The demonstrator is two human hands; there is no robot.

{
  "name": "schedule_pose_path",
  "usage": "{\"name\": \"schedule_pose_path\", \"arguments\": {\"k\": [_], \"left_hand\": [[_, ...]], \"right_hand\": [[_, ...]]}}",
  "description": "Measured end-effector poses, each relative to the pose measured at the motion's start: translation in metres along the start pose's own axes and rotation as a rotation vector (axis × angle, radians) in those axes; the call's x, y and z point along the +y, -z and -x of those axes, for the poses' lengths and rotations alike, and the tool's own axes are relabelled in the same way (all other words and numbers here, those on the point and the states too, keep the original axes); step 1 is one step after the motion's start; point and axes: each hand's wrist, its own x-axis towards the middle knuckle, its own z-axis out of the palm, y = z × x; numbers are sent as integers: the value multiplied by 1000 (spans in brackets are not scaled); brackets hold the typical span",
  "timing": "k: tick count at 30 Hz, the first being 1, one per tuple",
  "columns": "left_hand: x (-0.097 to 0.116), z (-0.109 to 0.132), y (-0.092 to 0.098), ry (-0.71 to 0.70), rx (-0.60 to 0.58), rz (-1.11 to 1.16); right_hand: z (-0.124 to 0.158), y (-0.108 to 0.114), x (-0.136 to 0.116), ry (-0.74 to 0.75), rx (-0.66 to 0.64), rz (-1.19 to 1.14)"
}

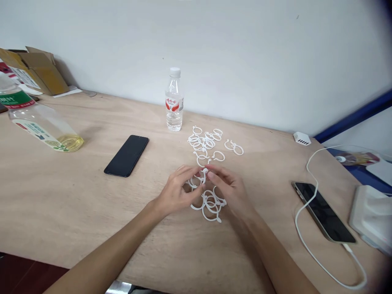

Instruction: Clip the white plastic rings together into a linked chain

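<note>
Between the fingertips of both hands is a white plastic ring (pixel 204 175) with a small tab, partly covered by the fingers. My left hand (pixel 177 191) grips it from the left, thumb below and forefinger above. From the right, my right hand (pixel 232 188) pinches near the tab at its top. Several similar rings, a near pile (pixel 219 220), lie on the table under and just in front of my hands. Beyond my fingertips lies a looser far pile of rings (pixel 200 143). A couple of linked or overlapping rings (pixel 234 145) rest apart to its right.
A small water bottle (pixel 174 106) stands behind the rings. Left are a black phone (pixel 127 156) and a large tilted-looking bottle (pixel 39 122) with yellow liquid. A cardboard box (pixel 45 73) is at the back left. Right are a charging phone (pixel 324 212), its white cable (pixel 298 228) and a white hexagonal device (pixel 301 138).
</note>
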Motion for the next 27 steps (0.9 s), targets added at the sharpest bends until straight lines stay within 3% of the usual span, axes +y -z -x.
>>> {"name": "schedule_pose_path", "arguments": {"k": [6, 15, 19, 21, 24, 27], "left_hand": [[-1, 3, 1, 68, -92, 91], [-3, 3, 2, 142, -137, 149], [-4, 2, 1, 130, -121, 109], [-4, 2, 1, 109, -112, 36], [-3, 2, 1, 89, -135, -106], [-1, 2, 1, 61, -189, -228]], "right_hand": [[-2, 1, 2, 132, 30, 176], [-11, 11, 6, 36, -49, 135], [-20, 19, 3, 41, -146, 182], [-31, 29, 2, 87, -128, 330], [-52, 45, 5, 265, -14, 781], [-69, 56, 12, 390, -37, 1178]]}}
